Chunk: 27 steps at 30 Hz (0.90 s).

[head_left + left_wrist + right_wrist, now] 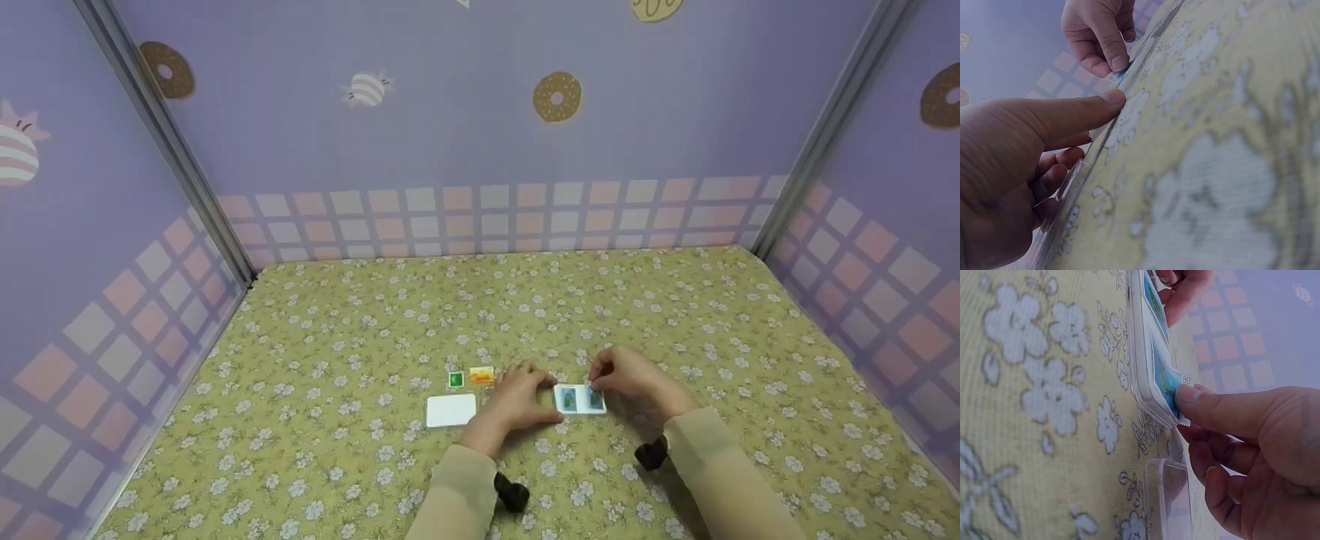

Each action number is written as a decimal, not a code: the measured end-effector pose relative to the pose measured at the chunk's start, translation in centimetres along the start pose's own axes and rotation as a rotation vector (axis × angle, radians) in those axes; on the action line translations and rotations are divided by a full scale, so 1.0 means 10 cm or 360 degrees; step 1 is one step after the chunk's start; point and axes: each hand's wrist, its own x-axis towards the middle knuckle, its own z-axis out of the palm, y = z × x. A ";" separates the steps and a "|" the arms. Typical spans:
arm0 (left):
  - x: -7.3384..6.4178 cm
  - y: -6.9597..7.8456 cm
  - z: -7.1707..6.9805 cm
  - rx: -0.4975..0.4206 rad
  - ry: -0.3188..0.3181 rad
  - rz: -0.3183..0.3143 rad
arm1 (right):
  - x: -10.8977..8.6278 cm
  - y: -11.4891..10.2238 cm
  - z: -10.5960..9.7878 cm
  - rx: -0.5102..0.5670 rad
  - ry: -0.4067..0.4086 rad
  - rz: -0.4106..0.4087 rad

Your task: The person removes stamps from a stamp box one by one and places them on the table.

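Observation:
A small flat white case (580, 411) with clear plastic edges lies on the cloth, bearing two blue stamps side by side. At its left end my left hand (514, 397) holds it, thumb at the near corner and a finger at the far corner. My right hand (634, 375) pinches the edge of the right blue stamp (1165, 379) between thumb and fingers. That stamp has a perforated edge and the number 80, and one corner curls up from the case. The left blue stamp (568, 400) lies flat.
Left of my left hand lies a white rectangular case (451, 411). Beyond it are a green stamp (456, 379) and an orange-yellow stamp (481, 374). A clear plastic case (1165, 500) shows near my right hand. Patterned walls (480, 150) enclose the flowered tablecloth (337, 450).

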 end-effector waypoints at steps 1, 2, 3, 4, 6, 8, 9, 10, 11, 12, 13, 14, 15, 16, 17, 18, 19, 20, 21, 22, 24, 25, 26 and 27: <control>0.00 0.00 0.00 0.0003 0.0001 0.0001 | 0.00 0.00 -0.01 0.0002 -0.0001 0.0011; 0.00 0.00 0.00 0.0004 0.0000 0.0000 | -0.01 0.00 -0.01 0.0002 0.0001 0.0022; 0.00 0.00 0.01 0.0004 0.0000 -0.0001 | -0.01 -0.01 -0.02 0.0002 0.0006 0.0034; 0.00 0.00 0.01 0.0006 -0.0002 -0.0003 | -0.01 -0.01 -0.03 0.0007 0.0006 0.0047; 0.00 0.00 0.01 0.0012 -0.0001 -0.0005 | -0.01 -0.01 -0.04 0.0019 0.0008 0.0064; 0.00 0.00 0.01 0.0017 0.0002 -0.0006 | -0.01 0.00 -0.06 0.0042 0.0007 0.0068; 0.00 0.00 0.01 0.0022 0.0003 -0.0006 | -0.01 0.00 -0.07 0.0058 0.0004 0.0065; 0.00 0.00 0.01 0.0029 0.0004 -0.0004 | -0.01 0.00 -0.08 0.0075 0.0002 0.0056; 0.01 0.00 0.01 0.0034 0.0006 -0.0001 | 0.00 0.01 -0.08 0.0088 0.0004 0.0049; 0.01 0.00 0.01 0.0036 0.0009 0.0002 | 0.00 0.02 -0.09 0.0104 0.0007 0.0043; 0.01 0.00 0.01 0.0035 0.0009 0.0004 | 0.01 0.03 -0.09 0.0117 0.0014 0.0035; 0.01 0.00 0.01 0.0034 0.0008 0.0003 | 0.01 0.04 -0.10 0.0129 0.0020 0.0027; 0.01 0.00 0.01 0.0032 0.0006 0.0003 | 0.02 0.05 -0.10 0.0145 0.0027 0.0022; 0.01 0.00 0.01 0.0029 0.0005 0.0003 | 0.02 0.06 -0.10 0.0154 0.0035 0.0010; 0.01 0.00 0.01 0.0023 0.0003 0.0003 | 0.03 0.07 -0.10 0.0161 0.0041 0.0001; 0.01 0.00 0.01 0.0019 0.0003 0.0003 | 0.03 0.08 -0.10 0.0175 0.0048 0.0006; 0.00 0.00 0.01 0.0015 0.0001 0.0001 | 0.04 0.09 -0.10 0.0182 0.0055 0.0009; 0.00 0.00 0.00 0.0015 -0.0002 -0.0001 | 0.04 0.09 -0.10 0.0189 0.0062 0.0015; 0.00 0.00 0.00 0.0014 -0.0003 0.0001 | 0.04 0.10 -0.10 0.0192 0.0068 0.0016; 0.00 0.00 0.00 0.0015 -0.0002 0.0003 | 0.04 0.11 -0.10 0.0188 0.0074 0.0016; 0.00 0.00 0.00 0.0008 0.0000 0.0014 | 0.04 0.12 -0.10 0.0198 0.0096 0.0050; -0.01 0.00 0.00 0.0006 -0.0003 0.0017 | 0.04 0.12 -0.10 0.0190 0.0115 0.0060; -0.01 0.00 0.00 0.0006 -0.0004 0.0021 | 0.04 0.12 -0.10 0.0190 0.0135 0.0071; -0.01 0.00 -0.01 0.0009 -0.0005 0.0023 | 0.04 0.13 -0.10 0.0192 0.0155 0.0085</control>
